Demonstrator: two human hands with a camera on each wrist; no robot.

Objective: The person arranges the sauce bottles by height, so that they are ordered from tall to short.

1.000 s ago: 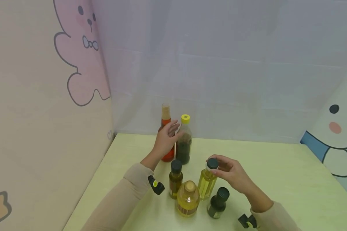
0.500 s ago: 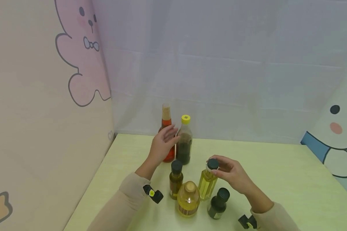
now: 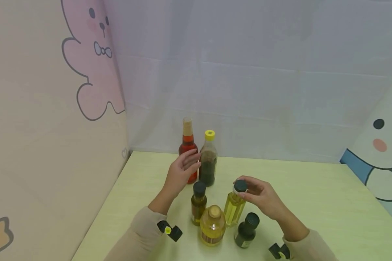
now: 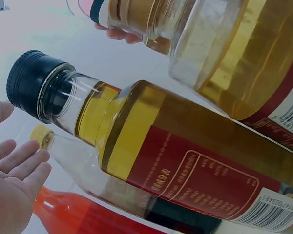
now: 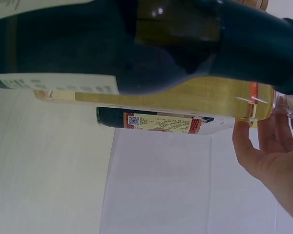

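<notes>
My right hand (image 3: 261, 194) holds a tall bottle of yellow oil (image 3: 234, 212) round its neck, just under the dark cap. That bottle stands upright on the table. With fingers extended and nothing in them, my left hand (image 3: 181, 172) is in front of a red bottle (image 3: 187, 139) and beside a dark sauce bottle (image 3: 208, 163) with a yellow cap. Nearer than the left hand stands a small black-capped oil bottle (image 3: 199, 206), large in the left wrist view, where the open left fingers (image 4: 24, 158) show past its cap.
A round gold-capped bottle (image 3: 212, 228) stands between the small oil bottle and the held one. A dark green bottle (image 3: 246, 232) stands at the near right. The pale table (image 3: 313, 203) meets a hanging white cloth (image 3: 264, 108) at the back.
My left hand has drawn back from in front of the red and dark sauce bottles, toward me and slightly left. The right hand keeps its hold on the bottle of yellow oil.
</notes>
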